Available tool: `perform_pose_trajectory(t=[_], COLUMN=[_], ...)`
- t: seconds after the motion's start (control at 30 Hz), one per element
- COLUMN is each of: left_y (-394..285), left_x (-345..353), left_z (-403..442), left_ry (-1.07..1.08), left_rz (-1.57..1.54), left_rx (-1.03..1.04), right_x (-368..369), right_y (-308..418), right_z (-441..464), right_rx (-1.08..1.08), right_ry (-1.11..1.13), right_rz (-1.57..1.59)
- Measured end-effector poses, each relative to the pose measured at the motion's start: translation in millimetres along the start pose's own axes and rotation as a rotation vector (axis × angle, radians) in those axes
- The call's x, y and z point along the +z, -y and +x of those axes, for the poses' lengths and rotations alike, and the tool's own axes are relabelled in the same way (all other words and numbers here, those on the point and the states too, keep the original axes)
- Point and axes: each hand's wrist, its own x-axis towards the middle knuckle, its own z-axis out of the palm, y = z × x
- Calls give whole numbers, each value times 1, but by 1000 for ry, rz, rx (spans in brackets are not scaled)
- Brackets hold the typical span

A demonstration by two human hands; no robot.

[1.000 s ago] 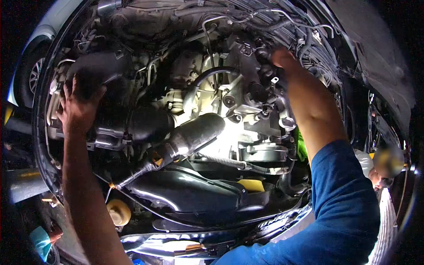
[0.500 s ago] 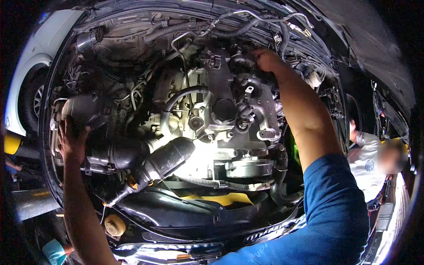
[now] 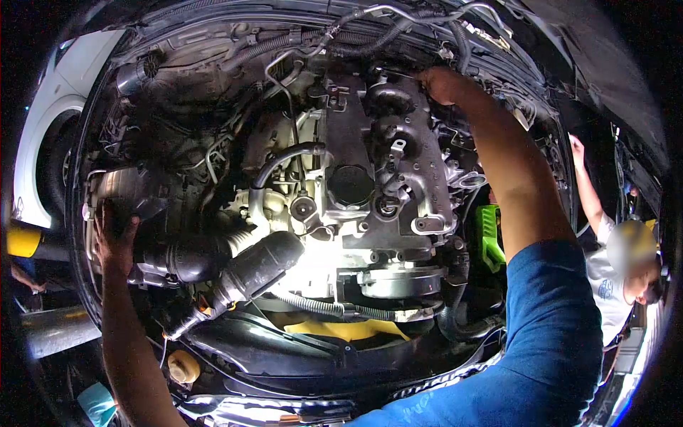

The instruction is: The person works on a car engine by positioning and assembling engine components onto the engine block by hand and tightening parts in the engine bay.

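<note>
In the head view my left hand lies with fingers spread against the black air filter box at the left of the engine bay. At the far end of the engine, my right hand is closed. A slim metal tool seems to stick out leftward from its fingers, over the rear of the engine cover; its exact kind is too dark to make out. Nearer to me on the engine are the round oil filler cap and a thick black intake hose with a free upper end.
Wiring and pipes cross the back of the bay. A green object sits right of the engine, beneath my forearm. A yellow piece shows near the front. Another person stands at the right with one arm raised.
My right hand has shifted slightly right, uncovering the slim tool and more of the engine's rear. My left hand stays on the box. The other person has raised an arm.
</note>
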Motion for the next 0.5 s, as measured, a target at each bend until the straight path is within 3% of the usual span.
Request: perform_pose_trajectory(t=[0.13,0.33,0.4,0.47,0.5], left_y=[-3,-5,-25,-23,-25], left_x=[-2,-4,-22,-18,-18], left_z=[0,1,-3,-3,-4], left_ry=[31,34,84,74,52], left_rz=[18,75,47,44,41], left_rx=[-24,-36,-88,-104,-104], right_x=[19,14,15,-2,-3], right_y=[-7,-2,11,32,35], right_z=[11,8,3,-6,-9], right_rx=[44,210,179,56,65], right_ry=[-9,-36,-15,12,20], right_rz=[11,338,188,-223,-238])
